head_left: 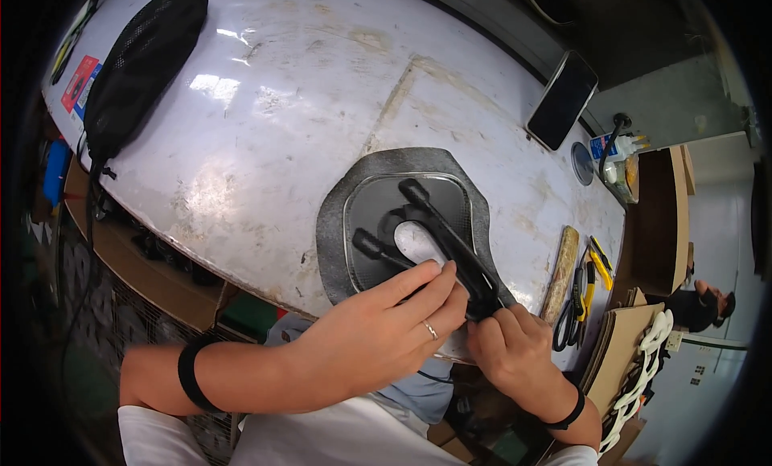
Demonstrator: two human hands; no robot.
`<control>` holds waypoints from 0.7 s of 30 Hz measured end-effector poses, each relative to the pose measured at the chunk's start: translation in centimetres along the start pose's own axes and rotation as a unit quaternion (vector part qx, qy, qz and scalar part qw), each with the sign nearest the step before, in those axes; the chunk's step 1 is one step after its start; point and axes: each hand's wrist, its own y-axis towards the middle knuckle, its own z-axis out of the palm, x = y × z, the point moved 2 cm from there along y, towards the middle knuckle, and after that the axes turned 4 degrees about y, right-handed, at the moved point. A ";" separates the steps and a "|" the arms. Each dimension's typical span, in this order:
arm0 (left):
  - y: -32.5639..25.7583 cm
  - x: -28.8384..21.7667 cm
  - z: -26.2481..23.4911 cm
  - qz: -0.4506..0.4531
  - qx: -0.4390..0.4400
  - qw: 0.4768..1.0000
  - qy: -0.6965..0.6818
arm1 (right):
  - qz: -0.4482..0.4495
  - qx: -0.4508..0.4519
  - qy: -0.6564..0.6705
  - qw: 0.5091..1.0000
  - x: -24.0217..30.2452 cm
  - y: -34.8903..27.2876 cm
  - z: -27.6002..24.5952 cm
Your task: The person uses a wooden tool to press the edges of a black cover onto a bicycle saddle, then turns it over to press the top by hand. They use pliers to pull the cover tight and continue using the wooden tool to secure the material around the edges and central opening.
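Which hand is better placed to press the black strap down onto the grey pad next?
Probably the left hand: its fingers already lie flat over the strap on the pad. The right hand is pinching the strap's near end at the table edge, so it looks occupied.

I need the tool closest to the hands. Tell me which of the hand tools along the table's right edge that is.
The black-handled scissors, beside the right hand. The yellow-handled tools lie farther out toward the table edge.
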 end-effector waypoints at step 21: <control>1.2 -4.2 1.6 -0.159 -0.078 0.983 -0.045 | 0.129 0.072 0.042 0.988 1.5 1.4 -2.1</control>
